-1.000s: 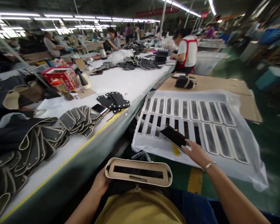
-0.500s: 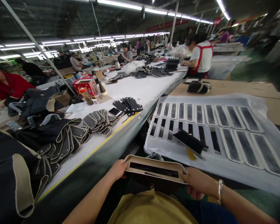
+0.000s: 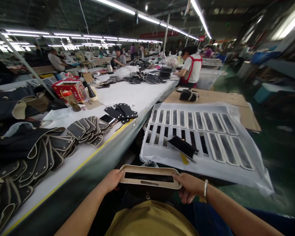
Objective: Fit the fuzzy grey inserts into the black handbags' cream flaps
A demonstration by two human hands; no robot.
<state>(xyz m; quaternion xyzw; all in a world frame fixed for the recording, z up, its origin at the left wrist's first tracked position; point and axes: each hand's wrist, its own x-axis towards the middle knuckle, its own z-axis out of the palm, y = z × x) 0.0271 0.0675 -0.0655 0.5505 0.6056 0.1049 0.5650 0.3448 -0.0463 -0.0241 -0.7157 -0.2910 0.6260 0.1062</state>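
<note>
A cream-edged bag panel [image 3: 149,177] with a long dark slot lies flat in front of my lap. My left hand [image 3: 111,180] grips its left end and my right hand [image 3: 188,186], with a bracelet at the wrist, grips its right end. A small metal clasp hangs under the panel's near edge. Just beyond it, a black rectangular piece [image 3: 183,147] lies on a white plastic sheet [image 3: 250,178] covered with several rows of cream-framed dark strips [image 3: 199,121].
A long white worktable [image 3: 127,90] runs along my left, carrying fanned stacks of dark panels [image 3: 86,129], black pieces [image 3: 121,111], a phone and a red box [image 3: 68,88]. Cardboard [image 3: 223,96] lies beyond the sheet. A person in a red apron [image 3: 193,67] works farther down.
My right hand has left the black piece on the sheet and come back to take the panel's right end. The view has swung slightly while the panel stayed in front of me.
</note>
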